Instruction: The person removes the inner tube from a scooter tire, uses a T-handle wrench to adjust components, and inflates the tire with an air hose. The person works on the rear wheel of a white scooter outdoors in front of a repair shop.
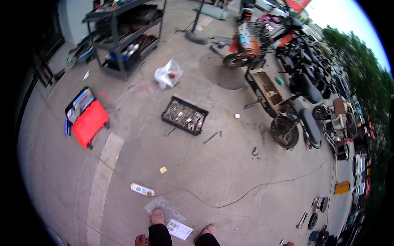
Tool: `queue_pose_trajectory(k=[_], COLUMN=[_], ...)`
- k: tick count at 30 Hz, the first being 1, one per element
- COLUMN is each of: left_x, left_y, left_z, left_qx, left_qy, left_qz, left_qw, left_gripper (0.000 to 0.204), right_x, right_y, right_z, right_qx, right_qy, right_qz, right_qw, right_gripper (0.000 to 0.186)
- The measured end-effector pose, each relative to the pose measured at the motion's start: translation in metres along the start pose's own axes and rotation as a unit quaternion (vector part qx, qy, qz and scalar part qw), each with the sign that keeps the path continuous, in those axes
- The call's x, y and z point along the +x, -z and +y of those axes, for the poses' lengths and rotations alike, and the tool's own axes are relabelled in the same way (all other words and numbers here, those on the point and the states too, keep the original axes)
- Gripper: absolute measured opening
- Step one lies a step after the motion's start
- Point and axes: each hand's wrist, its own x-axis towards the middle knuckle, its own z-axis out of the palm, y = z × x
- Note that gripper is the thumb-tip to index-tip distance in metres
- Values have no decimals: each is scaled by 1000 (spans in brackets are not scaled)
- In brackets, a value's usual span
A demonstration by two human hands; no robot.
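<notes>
Only part of my left hand [141, 240] shows at the bottom edge, beside my dark trouser leg; its fingers are blurred, and I cannot make out anything in them. At the same edge, farther right, a sliver of my right hand [289, 244] appears, with a small pale metallic piece [282, 242] at its fingers. My feet stand on the concrete. Between them lies a white printed sheet [179, 229], and a clear plastic bag [165, 209] is by the left foot. A long white box [142, 189] rests just beyond that bag.
A thin cable [221, 206] crosses the floor. Ahead are a black tray of small parts [184, 115], a red tool case [90, 123], a white plastic bag [168, 74] and a shelved cart [119, 41]. A partly stripped scooter [266, 88] stands right, near many parked ones.
</notes>
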Motion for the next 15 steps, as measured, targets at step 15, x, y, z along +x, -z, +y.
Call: queue_pose_trajectory(k=[15], left_x=[-330], left_y=[-217], left_z=[194], left_qx=[580], left_qy=[-254], left_qz=[-312], left_qw=[708], left_gripper=[26], right_x=[-644], right_y=[-159], right_z=[-128], right_qx=[589], right_qy=[-594], right_qz=[195], right_qw=[512], right_gripper=[21])
